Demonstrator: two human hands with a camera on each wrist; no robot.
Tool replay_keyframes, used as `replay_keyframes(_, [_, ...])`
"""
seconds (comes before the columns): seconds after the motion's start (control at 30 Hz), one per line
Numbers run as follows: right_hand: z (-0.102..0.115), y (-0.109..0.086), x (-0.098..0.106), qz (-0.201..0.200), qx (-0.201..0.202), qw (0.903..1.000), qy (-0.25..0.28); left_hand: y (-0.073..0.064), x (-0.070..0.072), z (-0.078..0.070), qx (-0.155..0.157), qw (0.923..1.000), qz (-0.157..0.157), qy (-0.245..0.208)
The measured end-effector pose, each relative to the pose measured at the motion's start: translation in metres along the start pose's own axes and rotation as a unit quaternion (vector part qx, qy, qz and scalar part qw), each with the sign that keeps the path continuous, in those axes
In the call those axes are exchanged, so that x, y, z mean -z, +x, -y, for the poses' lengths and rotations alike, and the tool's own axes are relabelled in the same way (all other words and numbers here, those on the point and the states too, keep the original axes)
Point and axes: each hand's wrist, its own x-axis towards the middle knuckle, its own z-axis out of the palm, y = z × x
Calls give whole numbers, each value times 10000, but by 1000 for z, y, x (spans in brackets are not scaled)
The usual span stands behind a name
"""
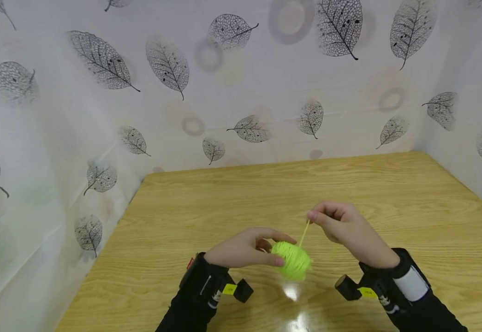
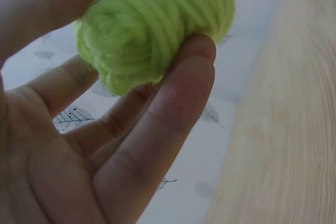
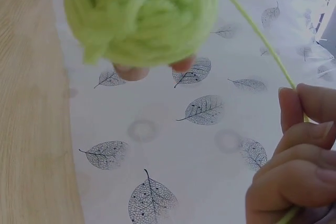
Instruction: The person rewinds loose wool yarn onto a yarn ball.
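Observation:
A ball of bright yellow-green yarn (image 1: 292, 261) is held above the table by my left hand (image 1: 246, 249), its thumb on the near side and fingers over the top and behind. The left wrist view shows the thumb pressed against the wound strands of the yarn ball (image 2: 157, 19). Up and to the right, my right hand (image 1: 346, 228) pinches the yarn strand (image 1: 304, 234) between thumb and forefinger. That strand (image 3: 257, 32) runs taut from the ball to the fingertips in the right wrist view, and more of it shows below the curled fingers.
The wood-grain table (image 1: 224, 198) spreads beneath both hands. Behind it and at both sides hangs a white cloth (image 1: 265, 92) printed with dark leaves. Each wrist wears a black strap with a small camera block, such as the left one (image 1: 243, 291).

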Motion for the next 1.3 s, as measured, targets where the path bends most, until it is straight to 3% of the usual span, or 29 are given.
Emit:
replay_keyframes(0.13, [-8, 3, 0, -45, 27, 9996, 281, -2, 1, -3, -96, 9984, 161, -526])
replay_keyframes(0.3, [-21, 8, -2, 102, 50, 9977, 674, -5, 4, -4, -263, 9905, 189, -1334])
replay_keyframes(0.43, [-30, 11, -7, 356, 12, 9951, 919, -6, 6, -4, -575, 9814, 44, -1829])
replay_keyframes(0.6, [-36, 12, -14, 505, -341, 9942, 883, -5, 8, -3, -824, 9712, -438, -2193])
replay_keyframes(0.83, [-36, 12, -25, 767, -559, 9955, 5, -4, 8, -3, -784, 9640, -1260, -2208])
replay_keyframes(1.07, [-32, 13, -35, 1113, -74, 9886, -1015, 1, 7, -2, -406, 9514, -2129, -2187])
replay_keyframes(1.3, [-22, 10, -33, 1204, 88, 9815, -1483, 5, 5, 2, -89, 9497, -2639, -1683])
